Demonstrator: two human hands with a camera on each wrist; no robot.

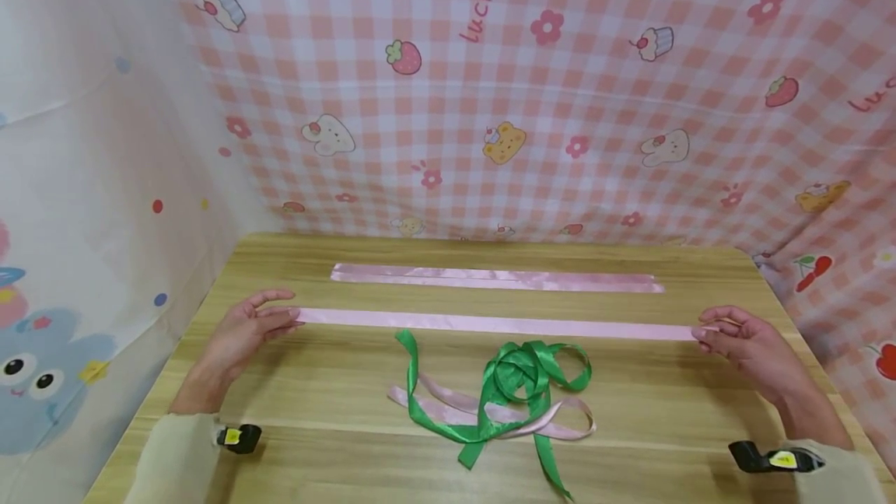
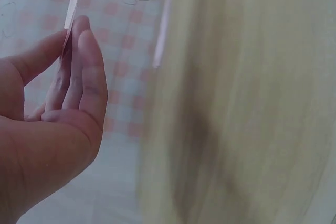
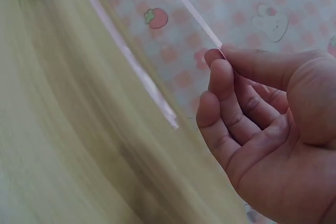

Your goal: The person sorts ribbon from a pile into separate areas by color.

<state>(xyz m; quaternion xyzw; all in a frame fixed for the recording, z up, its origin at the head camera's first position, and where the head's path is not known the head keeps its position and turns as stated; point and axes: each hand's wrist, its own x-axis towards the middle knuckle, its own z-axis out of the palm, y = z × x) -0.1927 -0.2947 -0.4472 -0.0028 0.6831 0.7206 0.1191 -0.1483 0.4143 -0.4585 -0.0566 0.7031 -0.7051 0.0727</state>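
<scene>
A pink satin ribbon [image 1: 490,324] is stretched straight between both hands, above the table. My left hand [image 1: 248,333] pinches its left end between thumb and fingers; the left wrist view shows the ribbon end [image 2: 74,3] in that pinch. At the other end, my right hand [image 1: 749,348] pinches the ribbon between thumb and fingertips, and in the right wrist view the strip [image 3: 191,11] runs up and away from it. Farther back, pink ribbon strips [image 1: 490,278] lie flat side by side, roughly parallel to the held one.
Nearer the front of the wooden table [image 1: 336,457] lies a loose tangle of green ribbon [image 1: 518,372] with a curled pink ribbon [image 1: 577,418] under and through it. A checked cloth [image 1: 448,99] hangs behind the table, and a white patterned cloth [image 1: 91,138] hangs at the left.
</scene>
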